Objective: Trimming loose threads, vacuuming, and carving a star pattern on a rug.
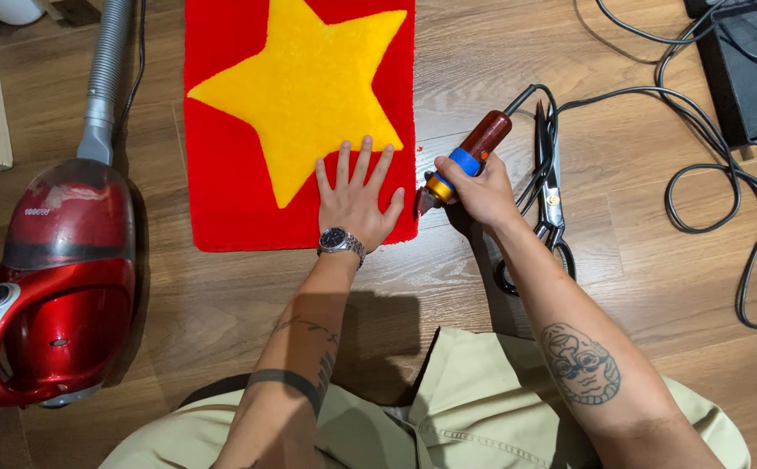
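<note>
My left hand (pixel 357 201) lies flat on the red rug (pixel 222 187) with the yellow star (pixel 305 82). My right hand (pixel 485 189) holds a trimmer tool (pixel 464 163) with its tip at the rug's edge. Big scissors (pixel 549 187) lie just beside that hand, and a red vacuum cleaner (pixel 57 278) sits on the wood floor (pixel 656 287).

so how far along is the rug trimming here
Done, it seems: the red rug has its yellow star fully tufted, with clean-looking outlines. In hand: the left hand presses flat on the rug's lower right corner while the right hand holds a corded trimmer at the right edge. Left, probably: the rest of that edge, then cleanup; scissors and the red vacuum lie untouched on the floor.
</note>
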